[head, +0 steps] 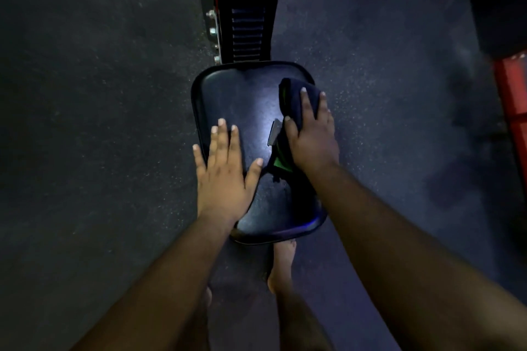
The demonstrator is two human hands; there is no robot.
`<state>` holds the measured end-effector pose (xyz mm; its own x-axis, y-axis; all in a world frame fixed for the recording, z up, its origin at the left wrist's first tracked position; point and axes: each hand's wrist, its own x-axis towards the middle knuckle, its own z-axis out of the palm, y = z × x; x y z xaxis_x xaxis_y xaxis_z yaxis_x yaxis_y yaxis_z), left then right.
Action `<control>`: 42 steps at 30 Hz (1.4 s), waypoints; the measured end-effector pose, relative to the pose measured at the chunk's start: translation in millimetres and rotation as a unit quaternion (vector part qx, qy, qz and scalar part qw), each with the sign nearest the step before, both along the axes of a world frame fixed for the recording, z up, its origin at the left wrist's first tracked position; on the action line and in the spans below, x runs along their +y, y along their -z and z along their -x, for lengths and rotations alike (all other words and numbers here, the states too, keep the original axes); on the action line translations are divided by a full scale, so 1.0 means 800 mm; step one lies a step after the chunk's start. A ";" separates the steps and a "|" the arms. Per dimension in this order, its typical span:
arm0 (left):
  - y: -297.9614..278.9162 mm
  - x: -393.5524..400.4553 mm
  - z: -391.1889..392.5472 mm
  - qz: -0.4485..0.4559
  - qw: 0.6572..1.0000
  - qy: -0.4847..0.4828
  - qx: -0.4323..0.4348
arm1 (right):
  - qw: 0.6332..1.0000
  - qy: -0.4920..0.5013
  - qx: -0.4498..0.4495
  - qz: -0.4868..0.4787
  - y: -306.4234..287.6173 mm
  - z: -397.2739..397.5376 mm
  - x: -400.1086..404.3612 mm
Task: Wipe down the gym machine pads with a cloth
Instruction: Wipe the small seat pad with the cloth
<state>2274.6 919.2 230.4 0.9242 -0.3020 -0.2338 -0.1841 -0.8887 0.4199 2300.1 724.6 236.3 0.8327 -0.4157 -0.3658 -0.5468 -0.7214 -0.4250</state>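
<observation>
1. My right hand (pixel 310 134) grips a dark cloth (pixel 296 100) on the seat pad's (pixel 256 105) right side.
2. My left hand (pixel 222 168) lies flat, fingers spread, on its left edge.
3. The pad runs lengthwise away from me, above speckled rubber flooring (pixel 99 94).

- No text, brand, number or sign can be read anywhere in the head view
- A small pale tag (pixel 276 131) sits on the dark cloth (pixel 296 100), just beside the thumb tip of the right hand (pixel 312 137) and on the near side of that hand's fingertips; its face is a blurred grey patch with no letters that can be made out
- A green patch on the cloth, under the heel of the same hand, shows colour only, no print
- The black seat pad (pixel 251 100) beyond the fingertips of the left hand (pixel 225 177) bears no readable mark
</observation>
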 end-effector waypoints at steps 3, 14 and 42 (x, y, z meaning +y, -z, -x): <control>0.004 -0.006 -0.003 -0.041 0.999 -0.002 -0.005 | 0.998 -0.055 -0.033 0.012 -0.009 0.076 0.010; 0.009 -0.009 -0.001 -0.071 0.997 0.009 -0.041 | 0.998 -0.040 -0.039 -0.020 0.019 -0.039 -0.029; 0.018 0.063 0.015 -0.029 0.995 -0.088 0.020 | 0.940 -0.301 -0.021 0.161 0.009 -0.125 0.081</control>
<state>2262.7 969.4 216.4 0.9512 -0.1209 -0.2840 -0.0073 -0.9286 0.3709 2400.5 789.2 229.2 0.9630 0.0522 -0.2642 0.0140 -0.9894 -0.1444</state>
